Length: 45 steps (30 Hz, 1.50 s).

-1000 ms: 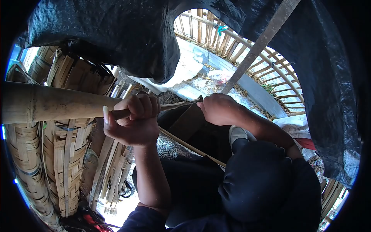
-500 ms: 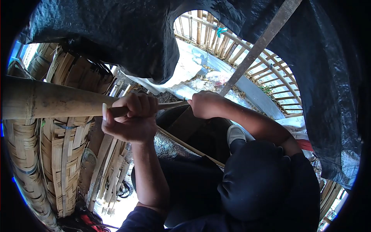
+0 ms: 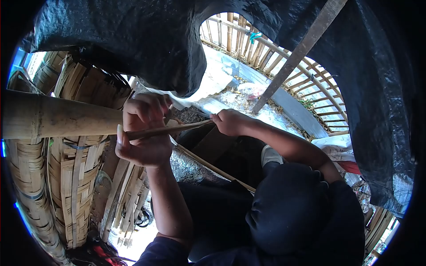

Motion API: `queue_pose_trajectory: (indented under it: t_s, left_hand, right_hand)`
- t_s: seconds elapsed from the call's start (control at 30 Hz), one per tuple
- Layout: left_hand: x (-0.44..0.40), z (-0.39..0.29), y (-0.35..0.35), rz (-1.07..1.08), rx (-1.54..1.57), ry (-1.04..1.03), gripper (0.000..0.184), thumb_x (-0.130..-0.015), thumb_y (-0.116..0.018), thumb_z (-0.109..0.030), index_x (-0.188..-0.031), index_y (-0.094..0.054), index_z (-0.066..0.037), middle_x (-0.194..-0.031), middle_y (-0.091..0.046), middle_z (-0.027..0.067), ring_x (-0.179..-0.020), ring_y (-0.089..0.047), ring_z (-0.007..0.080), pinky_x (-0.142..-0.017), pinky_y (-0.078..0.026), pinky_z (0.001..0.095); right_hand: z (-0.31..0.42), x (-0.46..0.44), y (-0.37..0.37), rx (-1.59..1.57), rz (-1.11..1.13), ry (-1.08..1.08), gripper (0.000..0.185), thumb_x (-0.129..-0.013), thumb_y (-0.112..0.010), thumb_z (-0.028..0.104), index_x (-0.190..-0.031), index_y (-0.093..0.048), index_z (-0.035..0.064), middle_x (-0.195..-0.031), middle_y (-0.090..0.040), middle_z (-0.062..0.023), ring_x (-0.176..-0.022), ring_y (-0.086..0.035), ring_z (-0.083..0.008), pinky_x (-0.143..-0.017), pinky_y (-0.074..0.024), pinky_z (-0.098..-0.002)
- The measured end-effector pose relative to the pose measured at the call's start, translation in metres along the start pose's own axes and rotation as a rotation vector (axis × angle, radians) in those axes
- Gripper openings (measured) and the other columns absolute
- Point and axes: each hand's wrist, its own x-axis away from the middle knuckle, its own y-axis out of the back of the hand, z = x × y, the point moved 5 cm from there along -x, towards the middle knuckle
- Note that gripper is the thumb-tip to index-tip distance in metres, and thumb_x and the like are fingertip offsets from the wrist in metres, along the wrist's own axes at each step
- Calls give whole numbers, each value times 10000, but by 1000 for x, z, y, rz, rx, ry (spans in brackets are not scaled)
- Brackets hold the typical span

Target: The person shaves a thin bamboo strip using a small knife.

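Observation:
A thin bamboo strip [image 3: 188,127] stretches between my hands. My left hand [image 3: 148,133] holds it loosely across the palm in the crook of the thumb, fingers curled above and lifted off it. At the strip's far end, my right hand [image 3: 230,122] is closed in a pinch. Just behind my left hand is the end of a thick bamboo pole [image 3: 71,116], coming in from the left edge. Another thin stick [image 3: 217,169] runs slantwise below the hands, over a dark area.
Black plastic sheeting [image 3: 128,40] hangs above and along the right. Woven bamboo baskets [image 3: 84,190] stand at left. A long flat bar [image 3: 297,62] slants down from the top. Beyond it curves a bamboo fence [image 3: 326,91]. A light shoe [image 3: 270,155] shows beside a dark-clothed rounded shape [image 3: 288,208].
My left hand has loosened from a fist; its fingers have lifted and moved slightly left, uncovering more of the strip. My right hand has shifted only a little, still pinching.

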Motion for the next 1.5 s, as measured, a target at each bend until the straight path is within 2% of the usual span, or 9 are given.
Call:
queue_pose_trajectory:
  t_s: [0.13,0.23,0.33,0.47,0.57,0.8,1.1,1.4,1.5]
  left_hand:
    - [5,0,-22,-85,56,-22,586,-862,-241,-574,-532,-322,-97,-808,-496,130,-836,-515,266,-468,-479,356]
    - [7,0,-17,90,231,-5,571,-883,-229,-539,-521,-304,-104,-803,-512,156,-819,-555,278,-449,-525,350]
    - [6,0,-17,353,206,-25,565,-906,-148,-532,-526,-250,-125,-708,-491,130,-581,-504,197,-385,-378,255]
    - [12,2,-11,358,251,61,590,-909,-134,-578,-544,-244,-128,-672,-453,102,-535,-418,164,-411,-305,242]
    - [12,1,-12,400,217,134,604,-910,-196,-636,-560,-257,-147,-710,-366,50,-619,-325,147,-496,-264,251]
    - [10,5,3,269,279,132,545,-922,-204,-608,-648,-253,-139,-772,-308,57,-649,-275,145,-539,-264,253]
    - [4,3,22,16,193,71,493,-927,-276,-554,-658,-281,-142,-732,-307,33,-617,-298,125,-500,-261,246]
    - [5,4,25,-1,222,93,524,-910,-309,-609,-648,-292,-156,-608,-271,-7,-529,-242,115,-481,-209,263]
    - [7,4,21,-13,238,73,552,-903,-303,-642,-642,-287,-156,-595,-263,-14,-523,-221,114,-479,-190,272]
  right_hand:
    - [1,13,11,-25,47,-84,563,-983,-327,377,-882,-624,-91,-894,-629,-292,-909,-614,-416,-847,-447,-465]
    - [-2,19,16,21,78,-129,556,-980,-334,372,-895,-620,-97,-912,-630,-290,-919,-615,-412,-851,-449,-460]
    - [-5,23,15,51,85,-109,513,-985,-344,384,-973,-588,-67,-892,-633,-258,-923,-613,-397,-831,-445,-467]
    - [2,32,16,100,81,-48,456,-982,-362,349,-1030,-552,-62,-903,-624,-262,-919,-607,-410,-812,-445,-476]
    - [6,36,19,129,87,-14,382,-973,-403,292,-1063,-518,-61,-904,-620,-263,-887,-613,-415,-783,-448,-486]
    - [9,42,22,131,-36,223,295,-916,-492,96,-1154,-372,-30,-796,-614,-271,-804,-620,-431,-672,-460,-487]
    - [27,69,41,409,-144,395,273,-869,-527,85,-1110,-453,-22,-619,-582,-216,-623,-620,-399,-571,-474,-485]
    - [11,62,33,213,-206,439,256,-836,-538,45,-1084,-500,0,-614,-579,-206,-626,-620,-401,-573,-467,-479]
    - [12,64,28,345,-243,386,230,-830,-540,29,-1057,-510,4,-622,-584,-212,-639,-621,-408,-572,-463,-474]
